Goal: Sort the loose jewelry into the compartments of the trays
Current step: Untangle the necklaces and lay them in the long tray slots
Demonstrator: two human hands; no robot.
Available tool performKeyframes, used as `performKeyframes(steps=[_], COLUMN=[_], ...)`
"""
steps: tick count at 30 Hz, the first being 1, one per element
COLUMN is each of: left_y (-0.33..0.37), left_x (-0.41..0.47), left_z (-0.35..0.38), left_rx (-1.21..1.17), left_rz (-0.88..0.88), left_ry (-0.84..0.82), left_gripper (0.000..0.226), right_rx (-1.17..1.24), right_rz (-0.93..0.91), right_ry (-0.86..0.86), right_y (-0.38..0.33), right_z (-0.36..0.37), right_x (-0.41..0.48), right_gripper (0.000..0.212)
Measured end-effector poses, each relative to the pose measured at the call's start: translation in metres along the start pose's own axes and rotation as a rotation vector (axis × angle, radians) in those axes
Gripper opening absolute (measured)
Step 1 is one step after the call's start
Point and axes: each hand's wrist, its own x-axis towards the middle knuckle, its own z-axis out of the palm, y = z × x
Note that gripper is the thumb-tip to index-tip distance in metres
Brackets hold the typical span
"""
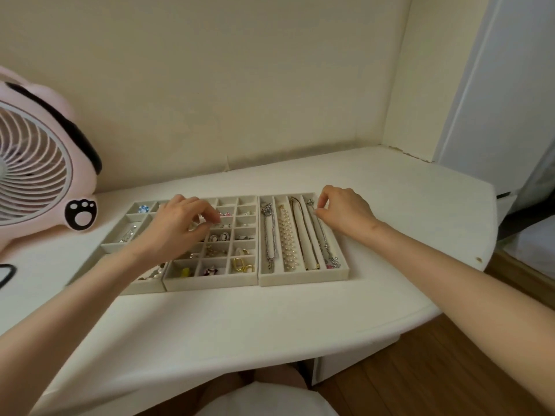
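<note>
Three beige trays lie side by side on the white desk. The right tray (pixel 303 277) has long slots holding a silver chain (pixel 268 232), a pearl strand (pixel 287 238), a gold chain and a thin silver necklace (pixel 322 235). My right hand (pixel 342 210) hovers over the rightmost slot, fingertips pinched on that thin silver necklace near its top. The middle tray (pixel 210 283) is a grid of small cells with earrings and gold hoops (pixel 241 263). My left hand (pixel 180 223) is over this grid, thumb and fingers curled together around a small piece I cannot make out. The left tray (pixel 118 246) is partly hidden by my arm.
A pink fan (pixel 39 163) with a paw print stands at the left on the desk. A black item (pixel 6 273) lies at the left edge. The wall runs close behind the trays. The desk's rounded edge drops to a wooden floor (pixel 420 370) at right.
</note>
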Motion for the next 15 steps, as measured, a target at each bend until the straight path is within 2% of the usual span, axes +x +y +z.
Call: performKeyframes(steps=[2,6,11,15], left_y=[0.006,0.023,0.041,0.051], left_x=[-0.003,-0.010,-0.016,-0.016], left_z=[-0.001,0.002,0.016,0.022], left_rx=[-0.052,-0.173,-0.124,-0.168], left_rz=[0.034,0.162,0.297,0.301], left_ry=[-0.035,-0.158,-0.200,-0.176], left_gripper=[0.008,0.041,0.042,0.028], right_rx=[-0.024,0.047,0.066,0.055], right_rz=[0.025,0.044,0.056,0.056], right_ry=[-0.048,-0.102,-0.087,-0.071], right_y=[-0.001,-0.001,-0.002,0.000], right_z=[-0.001,-0.001,0.001,0.002], right_x=[-0.003,-0.005,-0.002,0.002], right_gripper=[0.012,0.014,0.017,0.016])
